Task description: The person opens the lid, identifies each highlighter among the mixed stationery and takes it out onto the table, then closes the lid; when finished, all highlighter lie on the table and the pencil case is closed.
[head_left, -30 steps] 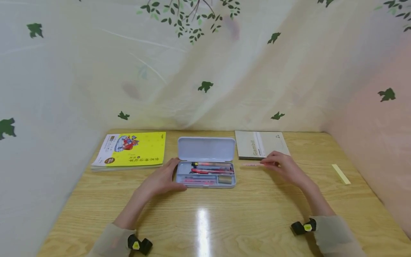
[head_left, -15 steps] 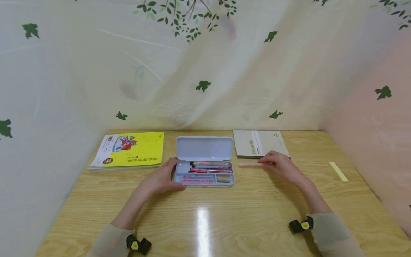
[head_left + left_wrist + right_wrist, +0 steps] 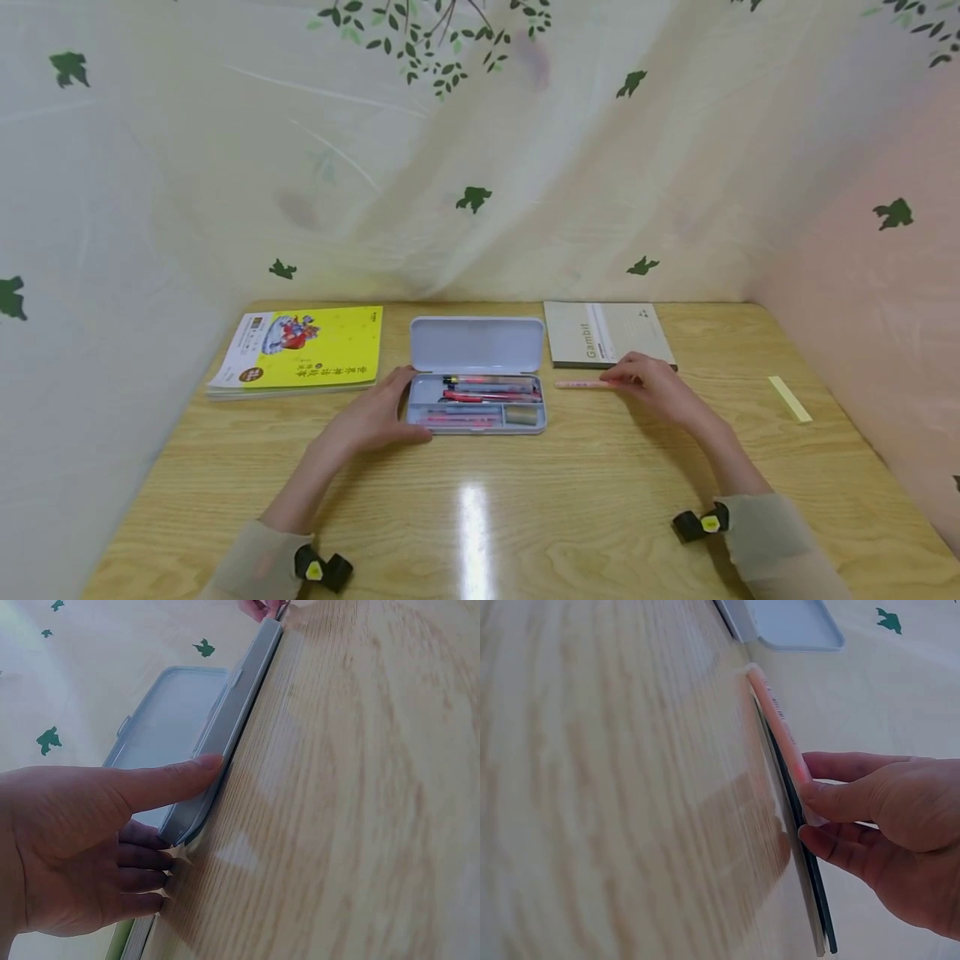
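A pale blue pencil case (image 3: 477, 431) lies with its lid raised on the wooden table. Several pens (image 3: 491, 397) and a small grey-brown block (image 3: 521, 415) fill its compartments. My left hand (image 3: 375, 415) holds the case's left end. In the left wrist view, the thumb (image 3: 180, 782) lies across the front wall while the other fingers bend at the end. To the right of the case, my right hand (image 3: 652, 385) pinches a pink pen (image 3: 776, 716) between thumb and fingers. The pen points left toward the case, low over the table.
Behind my right hand lies a grey notebook (image 3: 570, 333) marked Gambit. A stack of books with a yellow cover (image 3: 345, 342) is at the left. One pale yellow strip (image 3: 790, 399) lies far right. A printed curtain (image 3: 375, 208) closes off the back and sides.
The head view has shifted slightly. Both hands, the pencil case and the pink pen keep nearly the same places relative to each other.
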Demonstrator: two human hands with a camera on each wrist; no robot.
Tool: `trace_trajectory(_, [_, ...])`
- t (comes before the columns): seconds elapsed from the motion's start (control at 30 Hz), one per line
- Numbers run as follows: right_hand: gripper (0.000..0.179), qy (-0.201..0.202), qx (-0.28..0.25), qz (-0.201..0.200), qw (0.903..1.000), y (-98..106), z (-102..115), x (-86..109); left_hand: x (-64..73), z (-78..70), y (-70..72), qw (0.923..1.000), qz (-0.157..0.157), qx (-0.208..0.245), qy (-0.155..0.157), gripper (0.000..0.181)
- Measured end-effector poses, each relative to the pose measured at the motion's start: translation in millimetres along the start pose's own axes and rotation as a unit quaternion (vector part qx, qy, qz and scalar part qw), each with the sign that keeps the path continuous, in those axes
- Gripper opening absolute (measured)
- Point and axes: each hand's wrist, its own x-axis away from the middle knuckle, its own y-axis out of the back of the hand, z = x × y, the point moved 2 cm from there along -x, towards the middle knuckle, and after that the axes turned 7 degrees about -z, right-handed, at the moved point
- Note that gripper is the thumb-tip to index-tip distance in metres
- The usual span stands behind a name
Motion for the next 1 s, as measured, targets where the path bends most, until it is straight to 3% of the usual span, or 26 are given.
trace_trajectory(1.0, [0.021, 0.036, 0.030, -0.006, 0.9989, -2.9, -1.0, -0.7, 1.1, -1.2, 0.7, 1.0000, 0.000, 0.004, 0.000, 0.095])
